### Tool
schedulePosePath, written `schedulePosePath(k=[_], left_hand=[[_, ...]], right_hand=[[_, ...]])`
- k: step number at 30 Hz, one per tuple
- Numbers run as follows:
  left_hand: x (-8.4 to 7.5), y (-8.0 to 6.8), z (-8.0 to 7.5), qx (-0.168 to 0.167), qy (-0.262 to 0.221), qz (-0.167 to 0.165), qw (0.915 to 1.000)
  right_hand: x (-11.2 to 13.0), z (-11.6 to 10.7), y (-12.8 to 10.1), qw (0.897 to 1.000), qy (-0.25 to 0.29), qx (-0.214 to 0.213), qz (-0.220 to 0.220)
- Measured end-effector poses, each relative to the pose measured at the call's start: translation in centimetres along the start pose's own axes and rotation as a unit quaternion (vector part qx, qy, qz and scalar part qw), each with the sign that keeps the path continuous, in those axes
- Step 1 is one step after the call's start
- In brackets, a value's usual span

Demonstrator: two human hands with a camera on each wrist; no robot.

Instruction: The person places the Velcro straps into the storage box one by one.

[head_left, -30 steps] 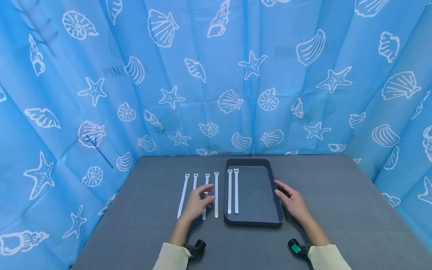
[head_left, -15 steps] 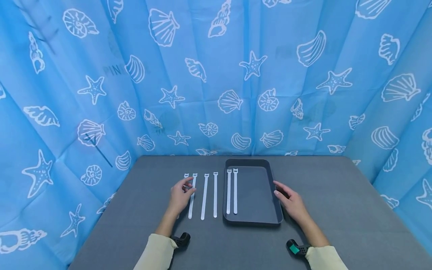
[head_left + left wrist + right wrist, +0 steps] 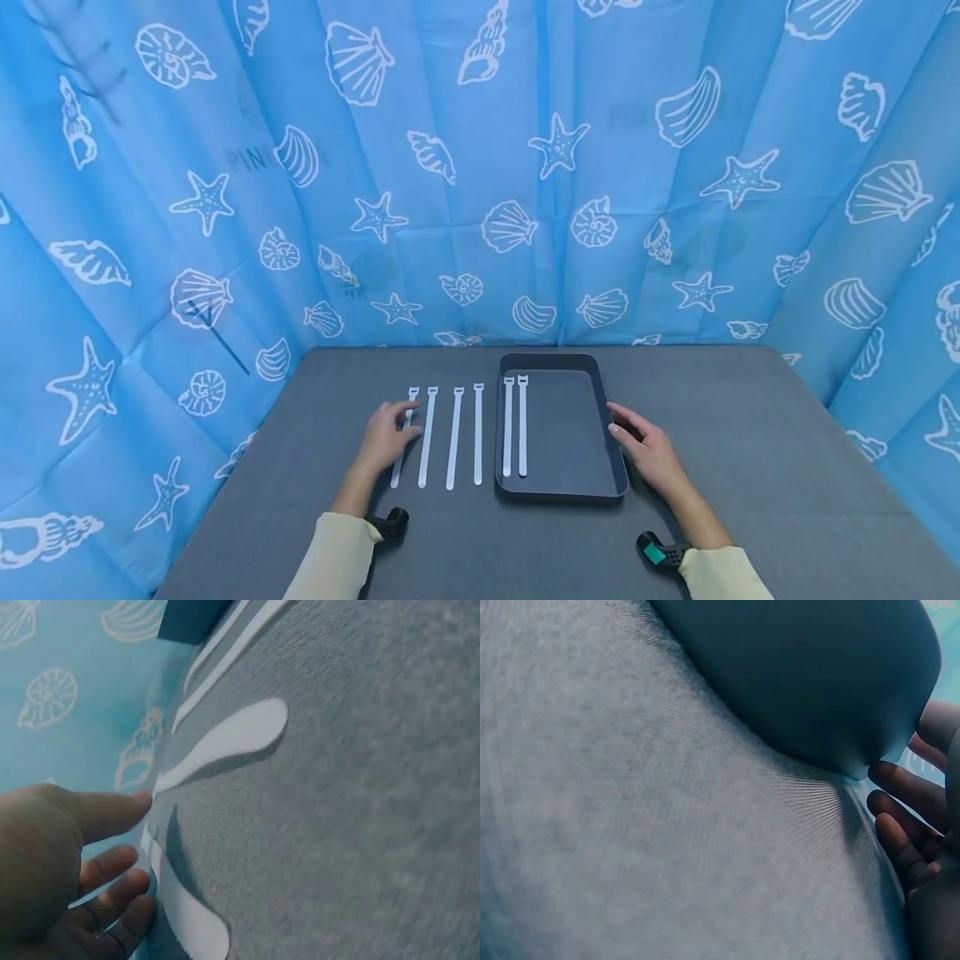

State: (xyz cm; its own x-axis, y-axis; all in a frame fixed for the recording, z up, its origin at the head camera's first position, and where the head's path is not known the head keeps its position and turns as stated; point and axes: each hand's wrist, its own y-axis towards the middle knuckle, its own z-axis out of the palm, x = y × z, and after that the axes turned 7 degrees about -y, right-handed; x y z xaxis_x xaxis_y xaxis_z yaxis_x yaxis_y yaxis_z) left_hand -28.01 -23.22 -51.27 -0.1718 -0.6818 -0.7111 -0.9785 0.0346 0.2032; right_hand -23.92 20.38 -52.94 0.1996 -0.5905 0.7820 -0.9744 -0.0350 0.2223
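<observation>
The left hand (image 3: 382, 437) is over the leftmost white strap (image 3: 397, 471), its thumb apart from the fingers (whether they touch it, I cannot tell). Three other straps (image 3: 454, 440) lie beside it on the grey table (image 3: 750, 467). Two further straps (image 3: 522, 429) lie in the dark tray (image 3: 570, 433), near its left wall. The right hand (image 3: 651, 454), thumb apart from fingers, touches the tray's right wall.

head view high, facing forward-down, wrist views close, low, left sharing straps (image 3: 478, 433), right sharing tray (image 3: 573, 429)
</observation>
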Motion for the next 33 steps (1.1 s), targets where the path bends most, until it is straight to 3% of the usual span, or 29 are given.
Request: schedulePosePath(k=[10, 16, 19, 28, 33], left_hand=[[0.1, 1.0, -0.4, 0.024, 0.021, -0.050, 0.9982], [-0.7, 1.1, -0.1, -0.020, 0.031, -0.120, 0.9921], [-0.9, 1.0, 0.1, -0.043, 0.036, -0.139, 0.9887], [-1.4, 0.4, -0.1, -0.060, 0.046, -0.168, 0.9829], [-1.2, 0.5, -0.4, -0.050, 0.046, -0.147, 0.9867]], right_hand=[[0.0, -0.3, -0.1, 1.000, 0.005, 0.001, 0.013], [0.0, -0.2, -0.1, 1.000, -0.018, -0.005, -0.001], [0.1, -0.2, -0.1, 1.000, -0.021, -0.006, -0.006], [0.0, -0.1, -0.1, 1.000, -0.021, -0.006, -0.009], [0.0, -0.1, -0.1, 1.000, -0.013, -0.006, -0.002]])
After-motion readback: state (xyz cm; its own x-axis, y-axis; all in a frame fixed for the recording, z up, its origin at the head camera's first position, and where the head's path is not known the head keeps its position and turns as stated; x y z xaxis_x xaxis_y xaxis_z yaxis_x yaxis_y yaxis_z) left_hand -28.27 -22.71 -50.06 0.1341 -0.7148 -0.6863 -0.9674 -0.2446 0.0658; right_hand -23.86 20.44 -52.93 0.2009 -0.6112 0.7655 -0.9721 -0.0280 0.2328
